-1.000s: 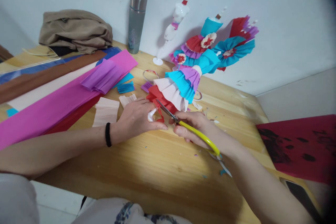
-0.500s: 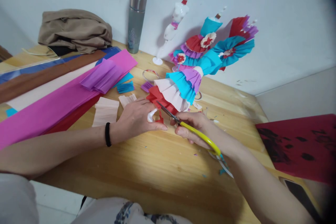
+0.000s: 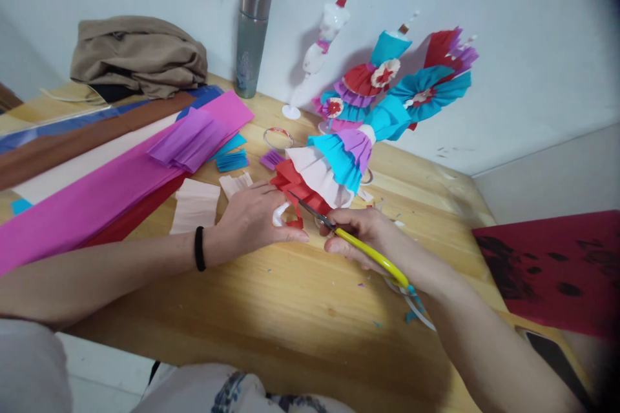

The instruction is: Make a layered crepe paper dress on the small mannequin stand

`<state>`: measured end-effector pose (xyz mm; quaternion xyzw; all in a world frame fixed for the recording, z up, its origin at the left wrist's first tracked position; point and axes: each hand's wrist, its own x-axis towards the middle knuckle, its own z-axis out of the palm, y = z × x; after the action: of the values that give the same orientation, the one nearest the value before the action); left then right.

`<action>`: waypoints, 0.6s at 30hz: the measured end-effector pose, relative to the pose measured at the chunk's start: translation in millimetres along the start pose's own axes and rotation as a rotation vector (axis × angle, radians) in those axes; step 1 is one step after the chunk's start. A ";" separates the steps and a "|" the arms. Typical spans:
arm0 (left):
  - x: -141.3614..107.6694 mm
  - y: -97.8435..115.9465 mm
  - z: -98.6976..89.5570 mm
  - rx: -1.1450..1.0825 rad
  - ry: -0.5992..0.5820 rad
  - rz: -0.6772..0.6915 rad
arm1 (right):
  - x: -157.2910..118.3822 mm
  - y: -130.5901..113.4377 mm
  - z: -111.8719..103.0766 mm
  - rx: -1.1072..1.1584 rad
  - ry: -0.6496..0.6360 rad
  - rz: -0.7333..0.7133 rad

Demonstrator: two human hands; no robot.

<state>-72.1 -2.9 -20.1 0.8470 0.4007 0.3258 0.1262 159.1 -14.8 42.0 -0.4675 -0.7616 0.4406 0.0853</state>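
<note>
A doll figure lies tilted over the table in a layered crepe paper dress point(image 3: 341, 158) of blue, purple, white and red. My left hand point(image 3: 254, 214) is closed around the lower end of it, where a white base and the red bottom layer show by the thumb. In my right hand point(image 3: 363, 235) are scissors point(image 3: 372, 255) with yellow handles, their blades lying at the edge of the red layer point(image 3: 300, 186). A red strip hangs below the blades, near my left thumb.
Behind stand a bare white mannequin point(image 3: 314, 58), dressed dolls point(image 3: 387, 71) and a grey bottle point(image 3: 250, 45). Long paper sheets point(image 3: 121, 171) and brown cloth point(image 3: 140, 55) lie left. A phone point(image 3: 552, 355) and red bag point(image 3: 552, 268) are at right.
The scissor blades have shifted very slightly down and right along the red layer, and the red strip under them hangs a little differently. My left hand has barely moved.
</note>
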 end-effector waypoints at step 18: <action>-3.9 -0.9 10.1 0.030 -0.025 -0.060 | -7.9 0.9 0.8 -0.002 -0.099 -0.075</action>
<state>-67.9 -4.8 -29.9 0.8404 0.4292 0.3052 0.1281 163.6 -21.3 43.0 -0.4161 -0.7825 0.4588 0.0635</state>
